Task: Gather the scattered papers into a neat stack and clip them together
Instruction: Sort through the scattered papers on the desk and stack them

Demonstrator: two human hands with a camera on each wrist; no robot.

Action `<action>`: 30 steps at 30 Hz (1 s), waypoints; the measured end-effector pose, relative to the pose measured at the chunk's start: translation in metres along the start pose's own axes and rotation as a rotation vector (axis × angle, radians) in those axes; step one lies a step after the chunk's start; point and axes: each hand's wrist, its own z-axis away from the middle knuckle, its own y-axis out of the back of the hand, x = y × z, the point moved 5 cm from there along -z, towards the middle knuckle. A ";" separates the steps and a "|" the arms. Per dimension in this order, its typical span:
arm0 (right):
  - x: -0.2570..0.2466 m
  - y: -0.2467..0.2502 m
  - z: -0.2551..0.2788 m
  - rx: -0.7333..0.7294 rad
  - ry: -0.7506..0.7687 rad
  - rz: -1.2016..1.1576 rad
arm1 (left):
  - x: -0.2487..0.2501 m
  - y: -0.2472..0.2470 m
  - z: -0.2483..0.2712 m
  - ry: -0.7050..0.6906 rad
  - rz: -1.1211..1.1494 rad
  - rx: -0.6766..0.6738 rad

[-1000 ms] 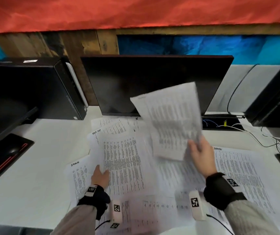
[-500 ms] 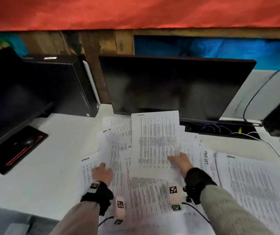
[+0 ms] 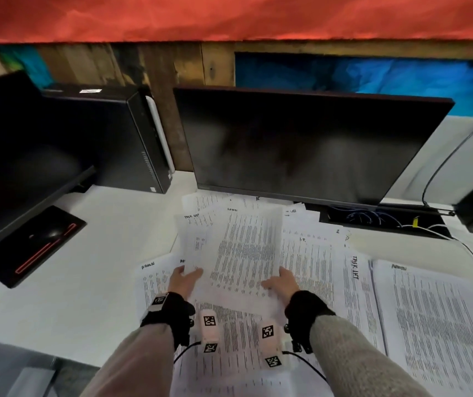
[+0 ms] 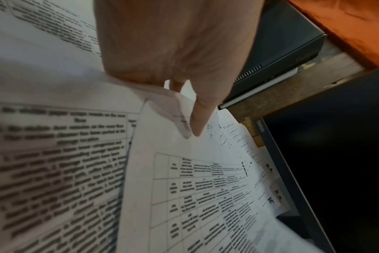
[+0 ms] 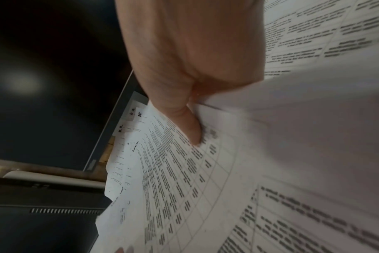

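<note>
Small sheaf of white printed paper sheets (image 3: 241,250) is lying between both hands; left hand (image 3: 185,282) and right hand (image 3: 282,283) are pinching its near corners, thumbs on top, over the white worktop (image 3: 86,282).

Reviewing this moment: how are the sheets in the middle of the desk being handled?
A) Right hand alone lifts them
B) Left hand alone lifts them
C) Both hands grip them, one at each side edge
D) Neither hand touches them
C: the left hand and the right hand each hold a side edge of the small bundle of papers, in front of the monitor.
</note>
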 end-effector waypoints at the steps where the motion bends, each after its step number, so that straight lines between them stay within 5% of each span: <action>1: 0.002 0.002 0.000 0.015 0.019 0.042 | 0.001 0.000 0.002 -0.016 -0.003 -0.011; 9: 0.016 0.030 0.022 -0.026 0.113 0.119 | -0.002 -0.005 0.005 -0.012 -0.111 0.063; 13: 0.026 0.055 0.034 -0.077 0.084 0.052 | 0.007 -0.008 0.018 -0.024 -0.432 0.089; 30: 0.085 0.142 0.035 0.077 -0.332 -0.129 | 0.013 -0.018 0.024 -0.184 -0.706 0.240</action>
